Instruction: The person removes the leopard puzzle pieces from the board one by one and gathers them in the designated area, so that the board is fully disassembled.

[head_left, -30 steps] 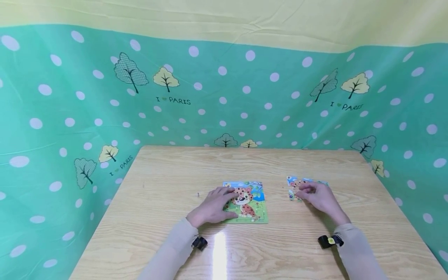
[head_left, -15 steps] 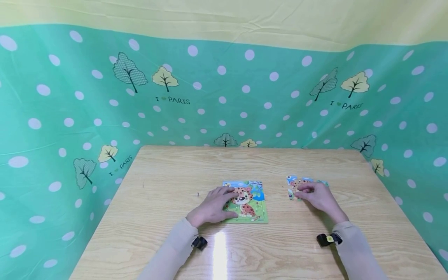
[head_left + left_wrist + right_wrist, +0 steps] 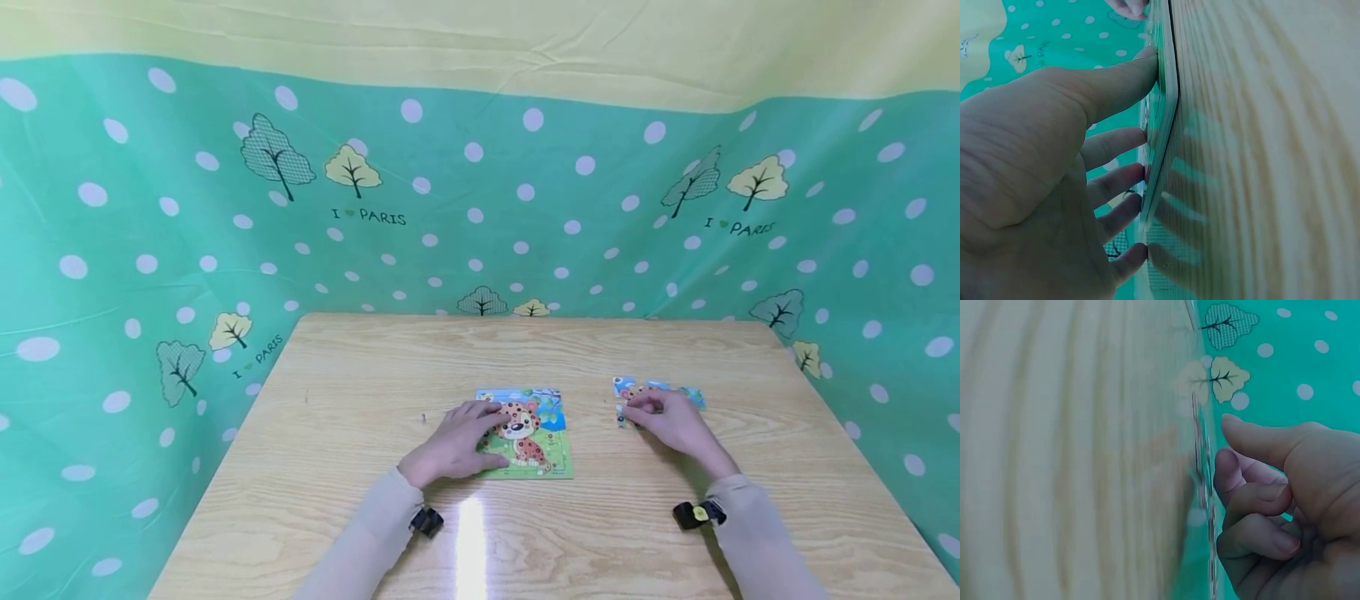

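Observation:
A square puzzle board [image 3: 555, 458] with a spotted leopard cub picture lies flat near the table's middle. My left hand [image 3: 457, 442] rests on its left side, fingers spread. In the left wrist view the thumb [image 3: 1125, 78] touches the board's face, and the fingertips meet it farther along. To the right lie several flat puzzle pieces [image 3: 622, 385] with blue sky and leopard parts. Over them is my right hand [image 3: 675, 421], hiding some. The right wrist view shows its thumb [image 3: 1254, 434] and index finger apart with nothing visible between them, the other fingers curled.
The wooden table [image 3: 375, 367] is bordered by a green dotted curtain [image 3: 480, 200] at the back and sides. A tiny object [image 3: 423, 417] lies left of the board. Black bands [image 3: 427, 522] sit at both wrists.
My right hand has shifted slightly left over the puzzle pieces, covering more of the left ones and uncovering a piece on the right. The left hand and board have stayed put.

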Demonstrator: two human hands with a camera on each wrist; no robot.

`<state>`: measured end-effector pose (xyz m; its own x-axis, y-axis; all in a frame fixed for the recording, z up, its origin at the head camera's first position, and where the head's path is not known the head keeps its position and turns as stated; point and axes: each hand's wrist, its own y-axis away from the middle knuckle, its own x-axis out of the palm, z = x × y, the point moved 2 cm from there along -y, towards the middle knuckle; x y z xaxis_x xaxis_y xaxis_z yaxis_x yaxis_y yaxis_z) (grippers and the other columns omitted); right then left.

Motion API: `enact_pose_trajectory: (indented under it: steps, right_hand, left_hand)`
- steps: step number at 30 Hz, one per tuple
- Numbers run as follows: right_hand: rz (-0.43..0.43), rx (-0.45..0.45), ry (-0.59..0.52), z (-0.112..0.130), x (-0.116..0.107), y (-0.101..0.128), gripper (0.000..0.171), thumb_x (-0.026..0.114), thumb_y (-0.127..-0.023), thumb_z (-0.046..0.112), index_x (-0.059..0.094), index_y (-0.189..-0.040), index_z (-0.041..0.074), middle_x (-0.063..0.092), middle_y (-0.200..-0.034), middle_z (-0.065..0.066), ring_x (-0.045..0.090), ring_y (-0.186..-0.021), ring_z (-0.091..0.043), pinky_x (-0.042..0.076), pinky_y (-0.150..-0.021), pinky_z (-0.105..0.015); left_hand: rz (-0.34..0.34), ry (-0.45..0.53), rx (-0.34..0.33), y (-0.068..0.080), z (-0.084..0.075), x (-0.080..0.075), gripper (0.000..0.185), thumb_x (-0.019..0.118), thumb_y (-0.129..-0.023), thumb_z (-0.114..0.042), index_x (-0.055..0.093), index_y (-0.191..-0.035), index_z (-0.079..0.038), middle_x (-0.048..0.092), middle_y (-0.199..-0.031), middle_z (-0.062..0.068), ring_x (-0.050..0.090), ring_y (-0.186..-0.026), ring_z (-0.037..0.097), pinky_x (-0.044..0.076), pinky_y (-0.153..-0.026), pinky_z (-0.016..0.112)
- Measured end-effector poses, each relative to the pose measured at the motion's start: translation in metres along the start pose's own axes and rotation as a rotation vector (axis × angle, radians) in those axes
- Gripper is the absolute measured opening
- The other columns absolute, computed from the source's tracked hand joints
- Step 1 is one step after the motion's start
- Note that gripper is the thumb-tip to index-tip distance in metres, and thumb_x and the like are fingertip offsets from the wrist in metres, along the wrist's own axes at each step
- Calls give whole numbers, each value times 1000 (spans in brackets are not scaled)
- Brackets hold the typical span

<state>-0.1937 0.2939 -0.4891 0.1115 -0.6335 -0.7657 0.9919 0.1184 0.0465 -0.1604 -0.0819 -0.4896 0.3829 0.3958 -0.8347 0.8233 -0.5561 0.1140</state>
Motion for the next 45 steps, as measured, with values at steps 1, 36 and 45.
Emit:
enact_pose_trajectory:
  steps: [1,36,45]
  right_hand:
    - [0,-5,-6,3,1,0,32,77,-100,33,78,-116,6,74,-97,-4,61,-86,-14,50,-70,-23]
    - [310,-212,-120,113,92,-26,41,85,-91,28,72,-127,11,66,-87,2,57,-73,-13,48,-63,-25]
    - [373,-190,-30,118,94,-31,47,90,-87,37,70,-124,16,56,-77,2,48,-66,-12,41,-60,-25]
  left_hand:
    - [0,1,1,0,0,0,71,75,-98,-44,51,-158,-17,40,-170,9,32,-159,35,25,-131,64]
    - [-8,-2,19,-1,0,-1,71,75,-98,-44,51,-158,-15,41,-169,11,34,-157,37,25,-129,67]
    - [-11,-3,17,0,0,-1,72,76,-97,-44,51,-158,-15,41,-169,11,35,-157,37,26,-129,67]
